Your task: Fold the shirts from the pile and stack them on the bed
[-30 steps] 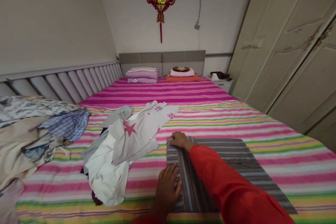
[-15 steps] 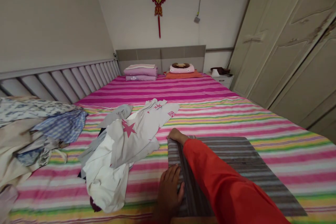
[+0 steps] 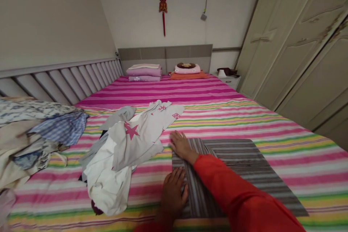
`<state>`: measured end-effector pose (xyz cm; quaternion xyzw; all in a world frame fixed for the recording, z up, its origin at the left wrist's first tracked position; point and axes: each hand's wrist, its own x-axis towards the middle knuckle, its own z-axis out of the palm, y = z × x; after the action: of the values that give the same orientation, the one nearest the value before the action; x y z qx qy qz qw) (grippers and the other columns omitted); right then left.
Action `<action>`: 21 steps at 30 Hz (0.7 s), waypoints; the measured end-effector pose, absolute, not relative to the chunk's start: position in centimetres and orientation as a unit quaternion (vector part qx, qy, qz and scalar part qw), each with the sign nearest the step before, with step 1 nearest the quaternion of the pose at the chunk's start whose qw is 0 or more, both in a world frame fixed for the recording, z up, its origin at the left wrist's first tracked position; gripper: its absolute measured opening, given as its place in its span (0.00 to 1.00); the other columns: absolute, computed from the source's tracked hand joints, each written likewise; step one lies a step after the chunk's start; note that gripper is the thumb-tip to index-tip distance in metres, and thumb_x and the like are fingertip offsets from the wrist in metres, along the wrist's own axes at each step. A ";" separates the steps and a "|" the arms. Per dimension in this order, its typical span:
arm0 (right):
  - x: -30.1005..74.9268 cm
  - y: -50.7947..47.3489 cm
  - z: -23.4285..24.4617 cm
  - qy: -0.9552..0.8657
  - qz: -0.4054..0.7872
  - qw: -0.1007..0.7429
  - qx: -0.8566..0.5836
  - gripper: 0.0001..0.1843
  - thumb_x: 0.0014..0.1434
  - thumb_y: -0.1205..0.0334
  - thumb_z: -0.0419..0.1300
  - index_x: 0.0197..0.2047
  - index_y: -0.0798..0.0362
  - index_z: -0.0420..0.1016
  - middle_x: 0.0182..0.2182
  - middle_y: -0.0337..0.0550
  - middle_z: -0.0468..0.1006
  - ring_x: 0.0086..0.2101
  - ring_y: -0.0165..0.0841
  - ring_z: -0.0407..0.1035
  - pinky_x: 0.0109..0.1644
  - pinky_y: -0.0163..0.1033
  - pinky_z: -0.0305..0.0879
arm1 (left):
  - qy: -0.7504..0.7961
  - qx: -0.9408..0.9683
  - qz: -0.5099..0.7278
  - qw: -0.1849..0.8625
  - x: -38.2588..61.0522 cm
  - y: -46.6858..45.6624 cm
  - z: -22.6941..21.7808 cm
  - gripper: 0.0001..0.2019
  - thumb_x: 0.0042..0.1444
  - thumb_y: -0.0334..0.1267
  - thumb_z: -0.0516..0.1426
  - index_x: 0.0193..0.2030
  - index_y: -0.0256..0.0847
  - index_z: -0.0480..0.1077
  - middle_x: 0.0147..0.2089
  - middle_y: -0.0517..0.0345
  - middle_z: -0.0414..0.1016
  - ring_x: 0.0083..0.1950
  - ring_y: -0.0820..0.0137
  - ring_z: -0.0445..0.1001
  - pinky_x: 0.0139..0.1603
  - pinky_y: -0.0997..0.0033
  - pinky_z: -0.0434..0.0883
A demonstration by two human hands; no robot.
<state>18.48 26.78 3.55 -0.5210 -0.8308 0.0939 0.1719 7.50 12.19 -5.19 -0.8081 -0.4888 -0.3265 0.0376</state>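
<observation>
A dark grey striped cloth [image 3: 252, 166] lies spread on the bed, with a folded-over strip along its left side. My right hand [image 3: 182, 146] rests on the far left corner of that cloth, fingers extended and apart. Nearer to me, my left hand [image 3: 173, 193] lies flat over the cloth's left edge, its fingers stretched out. Red sleeves cover both arms, and the right one hides part of the cloth. To the left of my hands is a crumpled heap with a pale grey shirt [image 3: 145, 134] bearing red stars and a white garment [image 3: 106, 188].
More loose clothes, among them a blue checked garment [image 3: 63, 127], pile up at the left by the bed rail [image 3: 81, 79]. Folded purple bedding [image 3: 145, 72] and an orange stack [image 3: 189, 75] sit at the headboard [image 3: 187, 56]. A wardrobe [image 3: 288, 54] stands at right.
My right hand has gone from gripping the cloth's far left corner to lying on it with fingers spread. The folded strip has shifted slightly. My left hand stays at the left edge.
</observation>
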 end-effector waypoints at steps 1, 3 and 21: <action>18.7 25.7 3.2 -0.857 0.086 0.169 -0.479 0.27 0.67 0.52 0.51 0.66 0.50 0.61 0.67 0.49 0.60 0.68 0.39 0.45 0.70 0.52 0.37 | -0.491 -0.807 -0.325 0.037 7.5 12.2 -5.2 0.20 0.60 0.37 0.52 0.59 0.43 0.69 0.60 0.53 0.74 0.61 0.63 0.70 0.60 0.57 0.67; 19.2 23.8 2.2 -0.890 0.096 0.146 -0.422 0.31 0.68 0.47 0.46 0.69 0.51 0.56 0.68 0.48 0.57 0.69 0.39 0.43 0.71 0.52 0.33 | -0.496 -0.807 -0.320 0.034 7.5 12.2 -5.3 0.20 0.59 0.37 0.52 0.58 0.43 0.71 0.58 0.52 0.76 0.60 0.62 0.71 0.60 0.56 0.67; 19.3 27.4 1.0 -0.816 0.181 0.100 -0.540 0.35 0.69 0.46 0.38 0.72 0.55 0.47 0.71 0.47 0.47 0.70 0.37 0.38 0.71 0.52 0.29 | -0.478 -0.842 -0.249 0.033 6.5 12.2 -4.7 0.25 0.59 0.34 0.52 0.65 0.43 0.63 0.65 0.51 0.68 0.66 0.61 0.65 0.61 0.56 0.67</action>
<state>19.34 27.43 0.97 -0.5401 -0.8157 0.1814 0.1000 6.49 12.25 -4.72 -0.8417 -0.4779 -0.2489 0.0333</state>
